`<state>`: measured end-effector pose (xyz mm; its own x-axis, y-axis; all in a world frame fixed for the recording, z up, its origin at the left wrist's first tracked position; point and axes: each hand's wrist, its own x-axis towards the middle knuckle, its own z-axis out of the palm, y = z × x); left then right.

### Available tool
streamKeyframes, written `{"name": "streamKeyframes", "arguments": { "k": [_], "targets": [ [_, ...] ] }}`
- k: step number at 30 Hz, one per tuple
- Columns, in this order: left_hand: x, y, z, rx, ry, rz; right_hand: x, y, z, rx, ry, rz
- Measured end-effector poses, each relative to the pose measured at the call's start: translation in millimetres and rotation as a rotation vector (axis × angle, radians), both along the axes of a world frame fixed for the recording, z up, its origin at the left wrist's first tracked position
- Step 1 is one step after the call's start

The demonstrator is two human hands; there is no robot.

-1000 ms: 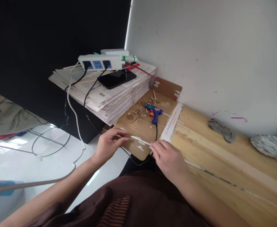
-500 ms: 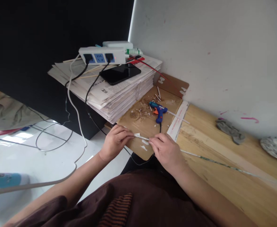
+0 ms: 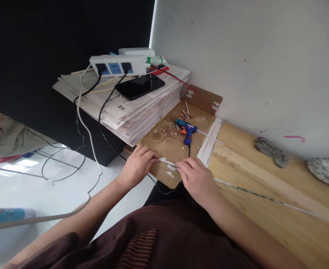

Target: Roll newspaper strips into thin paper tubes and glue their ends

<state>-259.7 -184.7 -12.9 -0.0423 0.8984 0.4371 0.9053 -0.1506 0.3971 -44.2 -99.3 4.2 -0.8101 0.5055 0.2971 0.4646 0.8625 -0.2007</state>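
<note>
A long, thin rolled paper stick [image 3: 168, 162], whitish with greenish patches further along, runs between my hands and out to the right over the wooden top. My left hand [image 3: 138, 164] pinches its left end with the fingertips. My right hand [image 3: 196, 178] grips it a short way along, fingers closed round it. Below the held stretch lies a brown board [image 3: 172, 181] with white glue patches. Just beyond my hands a blue glue gun [image 3: 189, 133] rests on this board, a glue stick poking from its rear.
Left of the board stands a tall newspaper stack [image 3: 150, 119] bearing a black phone [image 3: 140, 86] and a power strip [image 3: 118, 65] with plugged-in cords. Scraps litter the board. A grey cloth [image 3: 271, 151] lies on the wooden tabletop [image 3: 254, 220] near the wall. A white cable [image 3: 90, 142] hangs at left.
The view has shifted slightly, so the background sits a little further left. Both hands keep their hold on the paper stick, almost unmoved.
</note>
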Motion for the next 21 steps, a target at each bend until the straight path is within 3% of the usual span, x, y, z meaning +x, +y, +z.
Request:
{"name": "streamKeyframes", "arguments": {
  "k": [13,21],
  "targets": [
    [1.6,4.4,2.5,-0.030,-0.088,-0.010,-1.2,-0.7,0.4,-0.013,-0.062,-0.015],
    [-2.2,10.5,9.9,-0.136,-0.132,-0.016,1.1,-2.4,-0.5,0.007,-0.022,-0.003]
  ]
}}
